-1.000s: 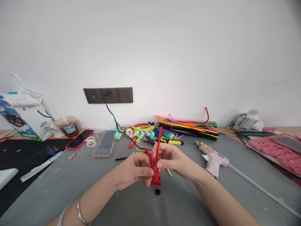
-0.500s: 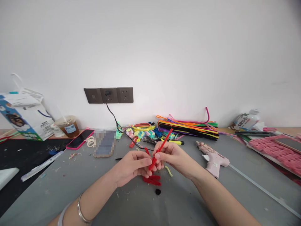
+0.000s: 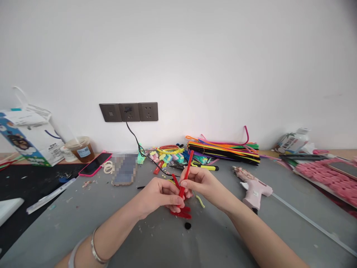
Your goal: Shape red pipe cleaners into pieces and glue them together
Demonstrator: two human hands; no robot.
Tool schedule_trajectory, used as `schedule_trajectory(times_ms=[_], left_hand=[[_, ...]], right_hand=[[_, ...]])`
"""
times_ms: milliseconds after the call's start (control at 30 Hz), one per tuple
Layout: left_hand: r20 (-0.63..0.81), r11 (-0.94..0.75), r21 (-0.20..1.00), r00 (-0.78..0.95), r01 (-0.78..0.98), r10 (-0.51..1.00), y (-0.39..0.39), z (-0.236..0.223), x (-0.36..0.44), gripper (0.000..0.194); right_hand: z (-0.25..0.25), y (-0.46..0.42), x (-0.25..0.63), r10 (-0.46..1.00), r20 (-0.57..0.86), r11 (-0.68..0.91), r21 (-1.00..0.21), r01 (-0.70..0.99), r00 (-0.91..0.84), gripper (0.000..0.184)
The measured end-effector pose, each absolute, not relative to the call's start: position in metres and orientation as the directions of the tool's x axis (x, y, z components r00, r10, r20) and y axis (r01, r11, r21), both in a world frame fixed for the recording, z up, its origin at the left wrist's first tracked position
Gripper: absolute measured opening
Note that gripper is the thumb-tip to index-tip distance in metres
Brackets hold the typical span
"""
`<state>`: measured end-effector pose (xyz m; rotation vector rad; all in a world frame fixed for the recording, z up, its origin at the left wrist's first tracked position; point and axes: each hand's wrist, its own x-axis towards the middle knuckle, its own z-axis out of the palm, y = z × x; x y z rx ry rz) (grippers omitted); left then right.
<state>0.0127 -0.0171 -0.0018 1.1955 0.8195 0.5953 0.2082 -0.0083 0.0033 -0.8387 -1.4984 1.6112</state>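
Observation:
Over the middle of the grey table, a red pipe cleaner (image 3: 190, 163) stands nearly upright between my hands. My left hand (image 3: 164, 195) pinches its lower end between thumb and fingers. Just above that, my right hand (image 3: 199, 182) closes thumb and fingertips on its middle. Another red piece sticks up behind the fingers, and I cannot tell whether the two are joined. Below my fingertips lie bent red pipe cleaner loops (image 3: 182, 214), partly covered by the left hand. A small black pompom (image 3: 187, 225) rests nearer to me. To the right is a short pale yellow piece (image 3: 200, 201).
A pink glue gun (image 3: 256, 191) lies on the right, its glue stick trailing. Along the wall are a bundle of pipe cleaners (image 3: 223, 150) and colourful scraps. A yellow-handled cutter (image 3: 209, 168) lies behind my hands. Phones (image 3: 96, 164) and a drink cup (image 3: 80, 149) stand left.
The red pipe cleaner has swung from a rightward slant to nearly upright. My left fingers have shifted slightly right and down along it. Both hands keep their pinch.

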Motion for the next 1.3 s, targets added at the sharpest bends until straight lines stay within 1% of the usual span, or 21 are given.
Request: schedule_trajectory(times_ms=[133, 300, 367, 567, 767, 867, 933, 1000, 1067, 1100, 1167, 1200, 1267, 1300], left_hand=[[-0.209, 0.229, 0.973, 0.582, 0.040, 0.786, -0.018, -0.003, 0.014, 0.026], [-0.061, 0.034, 0.998, 0.543, 0.060, 0.838, -0.015, -0.009, 0.015, 0.024], [-0.026, -0.015, 0.997, 0.519, 0.074, 0.854, -0.013, -0.011, 0.014, 0.022], [0.009, -0.072, 0.991, 0.480, 0.114, 0.877, -0.011, -0.010, 0.012, 0.024], [0.067, -0.152, 0.981, 0.537, 0.117, 0.841, -0.015, -0.006, 0.012, 0.023], [0.108, -0.215, 0.968, 0.555, 0.131, 0.825, -0.016, -0.008, 0.012, 0.026], [0.121, -0.205, 0.972, 0.510, 0.112, 0.852, -0.014, -0.009, 0.012, 0.028], [0.093, -0.115, 0.993, 0.397, 0.032, 0.913, -0.012, -0.010, 0.013, 0.029], [0.012, 0.014, 0.996, 0.272, -0.093, 0.962, -0.010, -0.010, 0.015, 0.037], [-0.038, 0.076, 0.986, 0.241, -0.151, 0.970, -0.009, -0.010, 0.016, 0.040], [-0.110, 0.172, 0.958, 0.257, -0.231, 0.960, -0.010, -0.009, 0.018, 0.041], [-0.125, 0.201, 0.945, 0.281, -0.259, 0.951, -0.011, -0.009, 0.019, 0.039], [-0.119, 0.215, 0.928, 0.304, -0.305, 0.945, -0.014, -0.008, 0.020, 0.033], [-0.108, 0.207, 0.923, 0.298, -0.325, 0.949, -0.016, -0.008, 0.021, 0.031]], right_hand=[[0.003, -0.007, 0.209, 0.889, 0.037, -0.002, -0.996, -0.085, -0.457, 0.033], [0.002, -0.005, 0.206, 0.923, 0.027, -0.002, -0.997, -0.076, -0.383, 0.036], [0.002, -0.005, 0.207, 0.928, 0.033, 0.005, -0.997, -0.077, -0.372, 0.035], [0.000, -0.001, 0.217, 0.899, 0.000, -0.046, -0.994, -0.096, -0.438, 0.030], [0.003, -0.002, 0.228, 0.837, -0.088, -0.166, -0.981, -0.099, -0.541, 0.028], [0.006, -0.002, 0.228, 0.826, -0.088, -0.165, -0.982, -0.090, -0.556, 0.028], [0.005, -0.002, 0.224, 0.863, -0.039, -0.104, -0.989, -0.103, -0.504, 0.029], [0.004, -0.002, 0.219, 0.925, 0.046, -0.006, -0.991, -0.136, -0.378, 0.030], [0.002, -0.004, 0.212, 0.966, 0.153, 0.122, -0.981, -0.153, -0.207, 0.030], [0.001, -0.005, 0.209, 0.968, 0.216, 0.199, -0.970, -0.140, -0.124, 0.029], [-0.001, -0.010, 0.204, 0.930, 0.368, 0.368, -0.929, -0.037, -0.004, 0.023], [-0.002, -0.012, 0.203, 0.891, 0.453, 0.452, -0.891, 0.049, 0.012, 0.019], [-0.002, -0.016, 0.202, 0.800, 0.597, 0.593, -0.776, 0.217, -0.052, 0.011], [-0.002, -0.017, 0.202, 0.755, 0.647, 0.649, -0.712, 0.269, -0.109, 0.009]])
